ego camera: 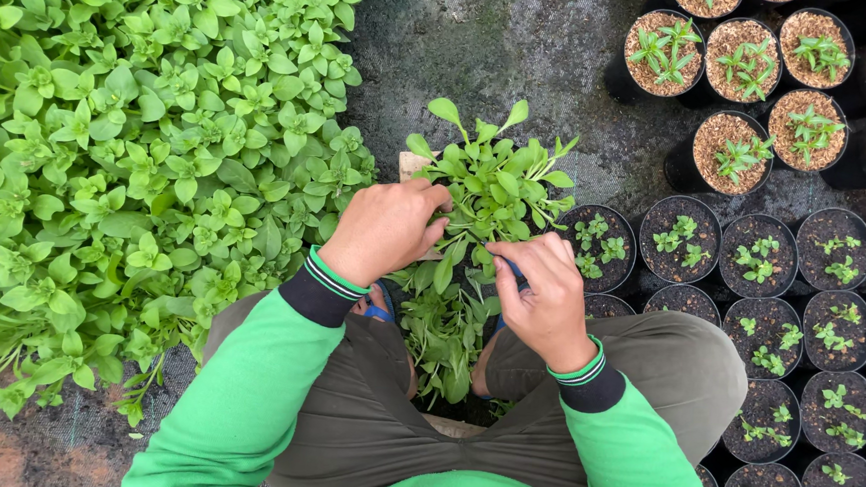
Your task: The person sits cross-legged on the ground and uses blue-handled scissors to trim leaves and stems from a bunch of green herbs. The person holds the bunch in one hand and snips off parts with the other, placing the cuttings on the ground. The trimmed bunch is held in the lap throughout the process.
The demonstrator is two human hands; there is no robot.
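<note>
I squat over a bunch of green leafy cuttings (491, 192) that lie between my knees on a pale board (410, 162). My left hand (386, 229) is closed around stems at the left of the bunch. My right hand (542, 292) pinches a few stems at the lower right of it. More cut leaves (444, 339) hang down between my legs. Both arms wear green sleeves with dark striped cuffs.
A dense bed of green plants (138, 155) fills the left. Black pots of dark soil with small seedlings (763, 259) stand in rows at the right. Pots with brown husk filling (734, 147) stand at the upper right. Dark ground cloth (506, 37) lies ahead.
</note>
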